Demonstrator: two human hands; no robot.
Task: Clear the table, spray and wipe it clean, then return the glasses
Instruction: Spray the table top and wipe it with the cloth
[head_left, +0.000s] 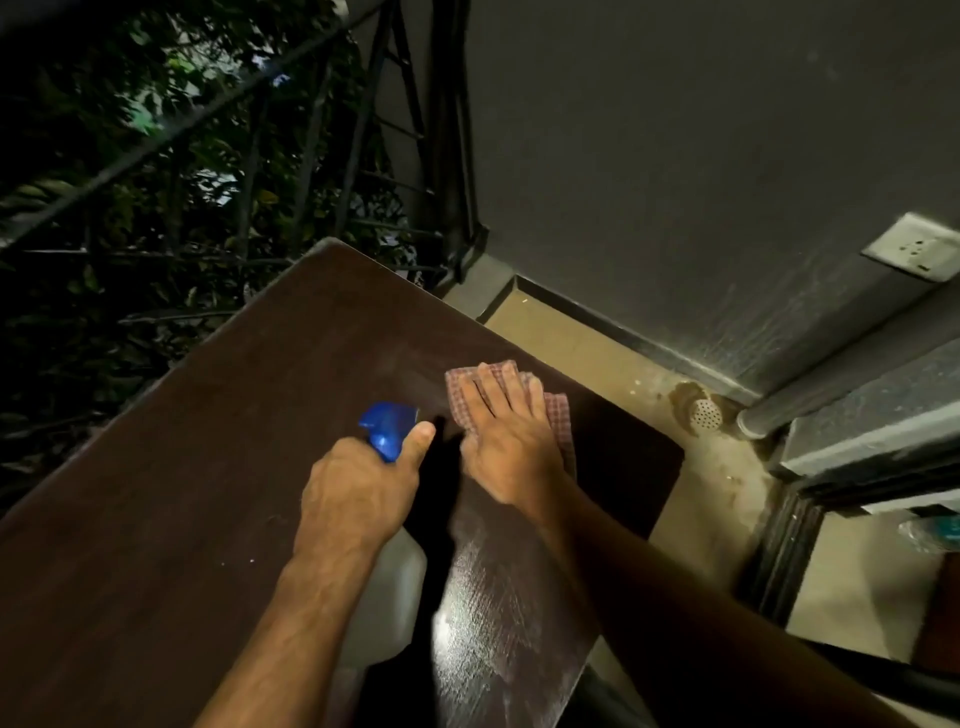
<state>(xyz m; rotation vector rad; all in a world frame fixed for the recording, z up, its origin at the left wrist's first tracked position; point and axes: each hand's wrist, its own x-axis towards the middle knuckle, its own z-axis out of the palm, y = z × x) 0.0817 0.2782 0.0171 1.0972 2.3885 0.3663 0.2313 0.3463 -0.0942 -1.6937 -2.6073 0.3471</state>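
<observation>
So the left hand (358, 488) has its grip wrapped round the sprayer (388, 428), nozzle aimed up the bench (182, 441). Just right of it, the right hand (506, 441) lies flat, fingers straight, pressing the cloth (558, 415) near the bench's right edge. Unwiped wood lies leftward, I'd guess.

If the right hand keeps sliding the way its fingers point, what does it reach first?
Right hand lies flat on the checked cloth, fingers toward the table's far right edge. That edge looks like the first thing met; beyond it, floor.
</observation>
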